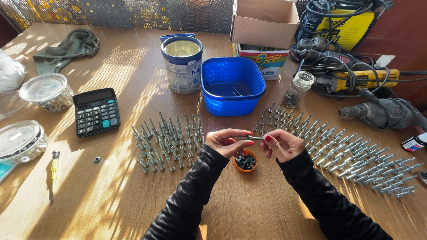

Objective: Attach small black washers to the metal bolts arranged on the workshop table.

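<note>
Right at the centre of the frame, both hands meet over the wooden counter [267, 213]. Left hand [227, 143] pinches one end of a silver bolt [251, 138], right hand [282, 144] closes its fingers on the other end, and the bolt lies level between them. Just below sits a small orange cup [245, 162] full of dark washers. Rows of bolts [167, 142] lie left of centre, and a bigger spread of bolts [351, 155] fans out to the right. Behind the hands stands a blue tub [232, 86], a tin can [182, 64] beside it, a glass jar [298, 89] to its right. Over on the left, a black calculator [96, 111]; power tools [356, 80] crowd the upper right.
</note>
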